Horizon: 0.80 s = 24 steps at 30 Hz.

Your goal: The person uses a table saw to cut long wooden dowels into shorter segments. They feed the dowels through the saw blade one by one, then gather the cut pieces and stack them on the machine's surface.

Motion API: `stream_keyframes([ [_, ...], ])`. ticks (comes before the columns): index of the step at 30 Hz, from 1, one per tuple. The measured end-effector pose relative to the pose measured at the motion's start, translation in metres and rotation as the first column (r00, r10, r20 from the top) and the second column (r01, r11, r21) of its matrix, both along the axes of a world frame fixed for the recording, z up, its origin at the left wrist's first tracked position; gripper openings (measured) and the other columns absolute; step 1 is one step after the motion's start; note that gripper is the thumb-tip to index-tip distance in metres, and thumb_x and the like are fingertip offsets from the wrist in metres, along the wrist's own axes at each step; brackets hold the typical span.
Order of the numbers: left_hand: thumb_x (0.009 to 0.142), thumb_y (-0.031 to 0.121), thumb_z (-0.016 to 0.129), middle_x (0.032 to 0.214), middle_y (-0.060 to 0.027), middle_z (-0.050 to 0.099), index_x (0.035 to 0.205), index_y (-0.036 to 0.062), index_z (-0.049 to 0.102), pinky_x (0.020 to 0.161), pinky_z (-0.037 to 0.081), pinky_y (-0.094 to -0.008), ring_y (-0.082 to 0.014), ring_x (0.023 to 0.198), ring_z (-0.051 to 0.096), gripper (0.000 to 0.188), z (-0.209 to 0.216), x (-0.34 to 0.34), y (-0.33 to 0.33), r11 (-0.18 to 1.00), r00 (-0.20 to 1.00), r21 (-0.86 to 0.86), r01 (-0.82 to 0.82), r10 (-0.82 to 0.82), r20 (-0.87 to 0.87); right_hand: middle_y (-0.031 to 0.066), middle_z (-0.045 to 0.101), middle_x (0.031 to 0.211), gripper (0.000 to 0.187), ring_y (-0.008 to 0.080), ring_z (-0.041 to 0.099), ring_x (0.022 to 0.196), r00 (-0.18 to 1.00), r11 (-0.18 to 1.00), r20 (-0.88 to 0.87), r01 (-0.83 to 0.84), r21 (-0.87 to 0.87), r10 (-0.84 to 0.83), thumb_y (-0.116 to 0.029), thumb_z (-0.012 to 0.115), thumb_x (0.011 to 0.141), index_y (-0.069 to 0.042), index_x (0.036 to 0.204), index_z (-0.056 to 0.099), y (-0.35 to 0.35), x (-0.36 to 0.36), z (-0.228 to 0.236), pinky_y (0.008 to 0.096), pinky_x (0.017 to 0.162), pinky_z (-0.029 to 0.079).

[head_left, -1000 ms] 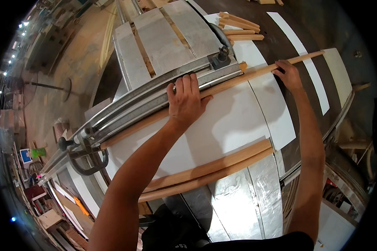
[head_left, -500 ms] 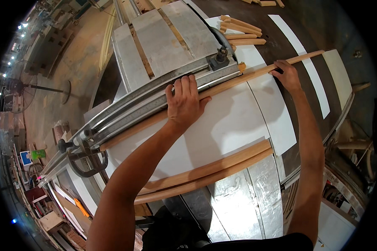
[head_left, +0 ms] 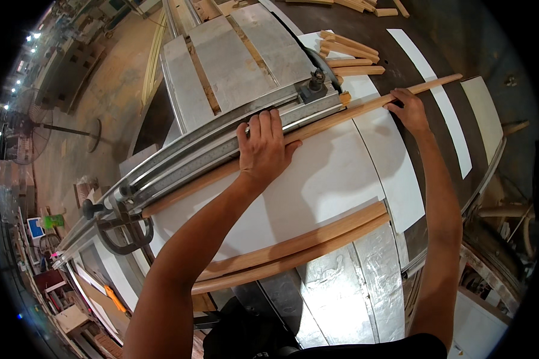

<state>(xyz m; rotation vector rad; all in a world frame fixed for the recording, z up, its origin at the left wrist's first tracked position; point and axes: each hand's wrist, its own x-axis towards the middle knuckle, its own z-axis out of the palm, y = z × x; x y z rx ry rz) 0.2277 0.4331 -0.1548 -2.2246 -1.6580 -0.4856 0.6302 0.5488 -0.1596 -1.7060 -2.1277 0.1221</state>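
A long wooden strip (head_left: 329, 124) lies along the near side of a metal fence (head_left: 188, 170), crossing a white board (head_left: 323, 173). My left hand (head_left: 262, 146) is closed over both, its fingers hooked over the fence and its thumb against the strip. Farther right, my right hand (head_left: 410, 110) pinches the strip, whose far end reaches beyond it over the dark table. A black clamp-like stop (head_left: 313, 88) sits on the fence near its right end. Two more wooden strips (head_left: 299, 236) rest side by side at the board's near edge.
Short cut wood pieces (head_left: 353, 70) lie beyond the fence, on the right. A white strip (head_left: 434, 99) crosses the dark table (head_left: 395, 51). Slotted metal plates (head_left: 254, 51) extend behind the fence. A curved black handle (head_left: 126, 239) projects at its left end; a fan (head_left: 27, 125) stands on the floor.
The short wood pieces, dark table and white strip have shifted slightly right and down in view relative to the fence. Both hands keep their hold on the wooden strip.
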Motion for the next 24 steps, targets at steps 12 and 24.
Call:
stream_keyframes([
  [12, 0.075, 0.057, 0.078, 0.113, -0.0124, 0.06, 0.128, -0.006, 0.058, 0.096, 0.035, -0.0453, -0.0257, 0.103, 0.055, 0.085, 0.0026, 0.0003, -0.0001, 0.999, 0.999, -0.029, 0.018, -0.017, 0.043, 0.0173, 0.067, 0.127, 0.049, 0.0337, 0.066, 0.114, 1.0, 0.999, 0.02, 0.025, -0.026, -0.024, -0.021, 0.086, 0.078, 0.001, 0.119, 0.07, -0.0002, -0.0018, 0.0023, 0.0407, 0.099, 0.055],
  [24, 0.076, 0.056, 0.078, 0.117, -0.0124, 0.059, 0.13, -0.0049, 0.057, 0.097, 0.035, -0.0447, -0.0255, 0.105, 0.054, 0.084, 0.0008, -0.0003, -0.0002, 0.998, 0.997, -0.067, 0.019, -0.014, 0.072, 0.0178, 0.068, 0.124, 0.048, 0.0321, 0.069, 0.109, 1.0, 1.0, 0.001, -0.008, -0.017, 0.008, -0.019, 0.086, 0.077, 0.002, 0.116, 0.07, -0.0006, -0.0016, 0.0028, 0.0397, 0.091, 0.058],
])
